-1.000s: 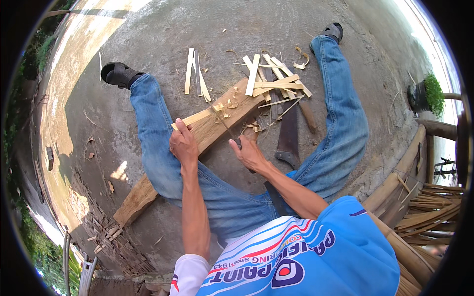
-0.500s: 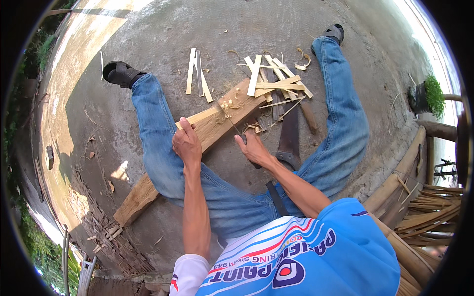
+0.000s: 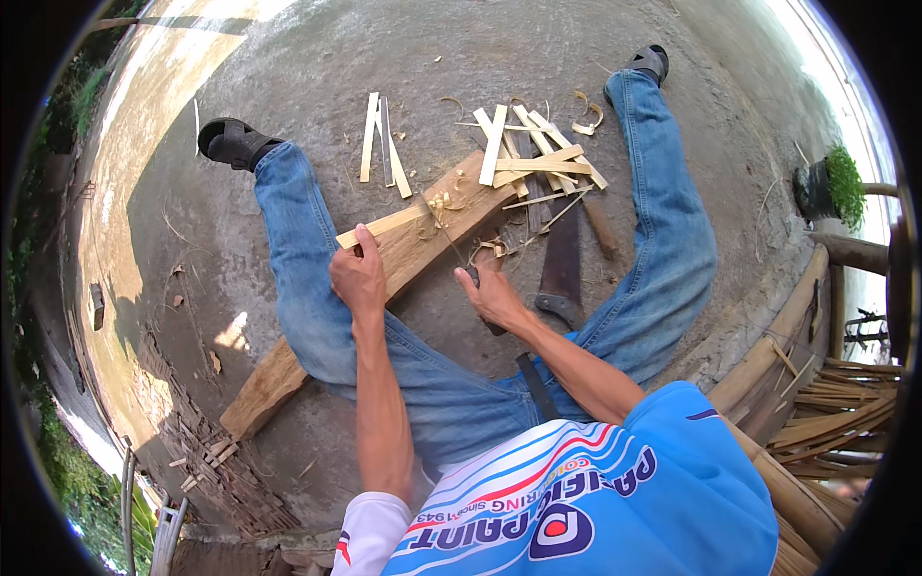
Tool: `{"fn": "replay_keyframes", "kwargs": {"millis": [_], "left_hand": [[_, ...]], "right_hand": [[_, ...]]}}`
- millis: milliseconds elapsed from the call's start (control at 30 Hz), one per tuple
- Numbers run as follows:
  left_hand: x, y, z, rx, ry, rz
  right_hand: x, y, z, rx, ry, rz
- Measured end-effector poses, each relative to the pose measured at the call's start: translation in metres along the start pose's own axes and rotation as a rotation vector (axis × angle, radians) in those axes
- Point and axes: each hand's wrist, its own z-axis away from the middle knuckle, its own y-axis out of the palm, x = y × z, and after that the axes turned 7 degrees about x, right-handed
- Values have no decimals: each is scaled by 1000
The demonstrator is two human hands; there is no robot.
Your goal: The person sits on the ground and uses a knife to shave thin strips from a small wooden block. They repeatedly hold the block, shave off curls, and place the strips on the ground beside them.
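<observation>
My left hand [image 3: 359, 280] is closed on the near end of a pale wooden strip [image 3: 384, 227]. The strip's far part rests on a thick wooden beam [image 3: 440, 234] that slants across the ground and under my left leg. My right hand [image 3: 494, 294] grips the dark handle of a knife [image 3: 448, 236]. Its thin blade reaches up and to the left, crossing the strip. Curled shavings [image 3: 443, 201] lie around the blade on the beam.
Beyond the beam lies a pile of pale strips [image 3: 540, 154], with a handsaw [image 3: 562, 259] beside it. More loose strips [image 3: 371, 139] are farther left. My legs in jeans [image 3: 677, 211] flank the work. A potted plant [image 3: 843, 187] and bamboo poles [image 3: 788, 317] stand at right.
My left hand has drawn back slightly toward the left, and the strip has slid with it under the blade. My right hand with the knife has barely shifted.
</observation>
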Motion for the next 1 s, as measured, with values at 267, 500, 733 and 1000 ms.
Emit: {"fn": "replay_keyframes", "kwargs": {"millis": [267, 500, 733, 1000], "left_hand": [[-10, 6, 9, -61, -84, 51], [-7, 10, 8, -77, -89, 89], [-6, 7, 8, -67, -57, 71], [-6, 9, 5, -92, 79, -10]], "right_hand": [[55, 13, 21, 28, -220, -131], [45, 6, 21, 22, -237, -73], [23, 6, 10, -28, -106, -17], [23, -12, 8, 18, -116, 2]]}}
